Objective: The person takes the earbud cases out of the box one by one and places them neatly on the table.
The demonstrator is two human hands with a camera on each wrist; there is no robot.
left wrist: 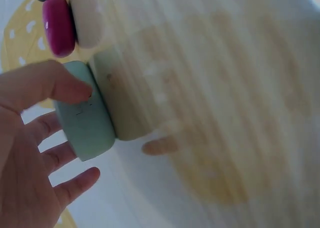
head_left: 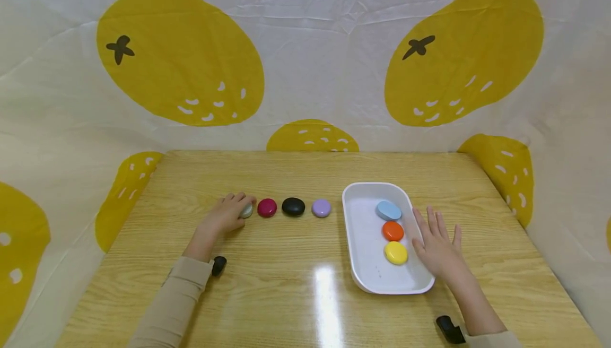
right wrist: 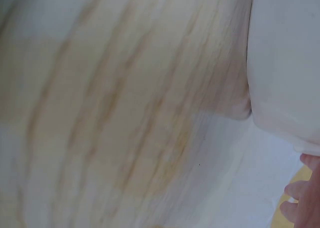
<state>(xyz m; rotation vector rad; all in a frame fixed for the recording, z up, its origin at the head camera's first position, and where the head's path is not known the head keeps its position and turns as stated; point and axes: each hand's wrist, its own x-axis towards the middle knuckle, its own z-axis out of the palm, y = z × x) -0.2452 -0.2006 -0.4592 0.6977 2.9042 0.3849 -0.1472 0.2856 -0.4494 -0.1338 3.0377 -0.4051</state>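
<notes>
My left hand [head_left: 224, 216] is at the left end of a row of smooth coloured stones. Its thumb and fingers pinch a pale green stone [left wrist: 86, 113], which sits on the tabletop; in the head view the hand covers most of it. To its right lie a crimson stone [head_left: 267, 208], a black stone [head_left: 293, 207] and a lilac stone [head_left: 321, 208]. With fingers spread, my right hand [head_left: 439, 250] rests at the right rim of a white tray [head_left: 367, 279]. Inside the tray are a light blue stone [head_left: 389, 210], an orange stone [head_left: 393, 231] and a yellow stone [head_left: 396, 253].
The wooden table [head_left: 267, 295] reaches back to a white cloth [head_left: 324, 72] printed with yellow fruit, which also hangs at both sides. A black strap end [head_left: 219, 266] shows by the left wrist, and another black piece [head_left: 450, 330] by the right.
</notes>
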